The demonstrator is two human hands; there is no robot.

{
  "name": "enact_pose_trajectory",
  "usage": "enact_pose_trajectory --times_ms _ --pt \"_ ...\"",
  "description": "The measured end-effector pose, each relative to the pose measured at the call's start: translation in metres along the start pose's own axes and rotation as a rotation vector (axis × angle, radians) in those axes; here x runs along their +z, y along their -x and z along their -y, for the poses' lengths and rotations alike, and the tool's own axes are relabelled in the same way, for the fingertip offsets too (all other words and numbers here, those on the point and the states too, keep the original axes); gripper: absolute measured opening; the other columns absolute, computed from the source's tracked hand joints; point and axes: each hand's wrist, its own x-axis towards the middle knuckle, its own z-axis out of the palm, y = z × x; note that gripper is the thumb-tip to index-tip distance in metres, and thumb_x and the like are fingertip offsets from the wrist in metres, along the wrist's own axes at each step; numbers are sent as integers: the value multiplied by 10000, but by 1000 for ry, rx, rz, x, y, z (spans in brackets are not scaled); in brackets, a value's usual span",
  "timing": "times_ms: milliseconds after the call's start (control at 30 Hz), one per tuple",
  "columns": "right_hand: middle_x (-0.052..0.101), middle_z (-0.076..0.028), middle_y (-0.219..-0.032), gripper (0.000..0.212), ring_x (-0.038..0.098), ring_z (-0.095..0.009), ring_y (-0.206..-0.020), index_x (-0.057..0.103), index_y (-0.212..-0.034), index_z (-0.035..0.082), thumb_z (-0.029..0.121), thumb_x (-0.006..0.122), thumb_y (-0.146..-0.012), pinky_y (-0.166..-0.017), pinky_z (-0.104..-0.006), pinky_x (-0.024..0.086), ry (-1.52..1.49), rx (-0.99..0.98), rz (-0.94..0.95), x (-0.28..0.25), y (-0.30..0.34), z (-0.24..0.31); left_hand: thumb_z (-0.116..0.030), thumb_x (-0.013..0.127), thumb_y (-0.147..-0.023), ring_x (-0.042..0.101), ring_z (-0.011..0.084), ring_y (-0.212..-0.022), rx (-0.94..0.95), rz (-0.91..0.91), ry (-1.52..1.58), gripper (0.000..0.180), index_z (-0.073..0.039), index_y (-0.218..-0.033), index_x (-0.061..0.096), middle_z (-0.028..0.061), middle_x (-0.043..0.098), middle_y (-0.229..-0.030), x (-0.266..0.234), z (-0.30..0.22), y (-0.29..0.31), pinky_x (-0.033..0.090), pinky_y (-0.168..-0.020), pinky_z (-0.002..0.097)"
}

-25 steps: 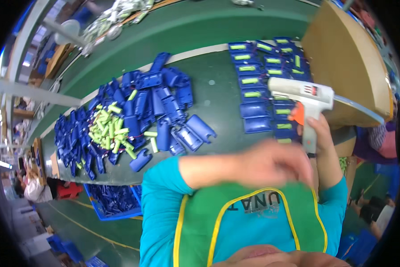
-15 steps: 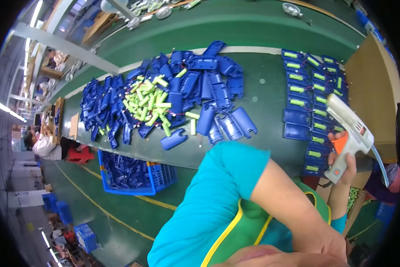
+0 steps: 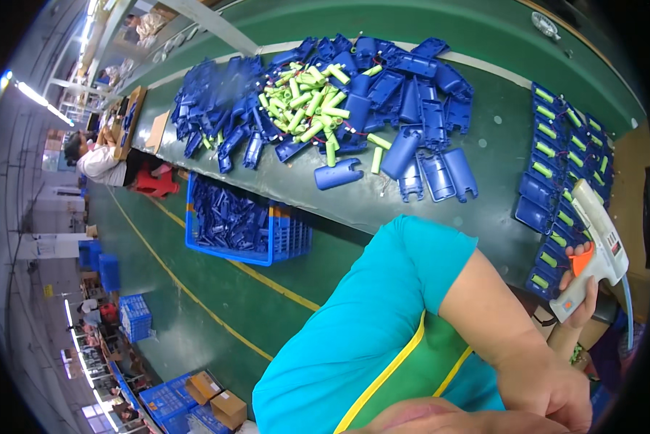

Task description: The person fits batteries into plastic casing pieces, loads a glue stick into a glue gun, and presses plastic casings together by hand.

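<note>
Right hand [image 3: 582, 300] grips the glue gun [image 3: 593, 249], finger on its orange trigger; left hand [image 3: 549, 387] is raised, grip indeterminate. Filled blue cases [image 3: 564, 166] stand arrayed (loose shells [image 3: 412, 108] and green cells [image 3: 307, 98] remain unassembled on the worktop [image 3: 484, 43]).

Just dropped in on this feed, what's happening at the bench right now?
A person in a teal shirt sits at a green worktable. The right hand grips a white glue gun with an orange trigger, held over rows of blue housings with green cells already laid in. The left hand is raised close to the camera, holding nothing visible. A loose heap of blue plastic shells and green cylindrical cells lies further along the table.
</note>
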Motion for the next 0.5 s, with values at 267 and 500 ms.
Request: enact_pose_trajectory --times_ms 267,500 --pt "549 -174 -1211 631 574 -273 -1143 384 -1372 -75 348 542 -931 -639 -237 519 257 104 -18 19 9 -2 -173 645 -947 600 207 -1103 -146 139 110 475 89 -1316 499 181 639 -1206 -6 5 12 488 -923 340" --pt "589 -143 -1162 627 589 -234 -1103 441 -1327 -66 374 584 -905 -609 -252 506 375 142 -19 30 -4 -1 -214 570 -988 565 323 -1103 33 203 -152 431 142 -1229 536 272 600 -1218 -10 8 8 451 -946 402"
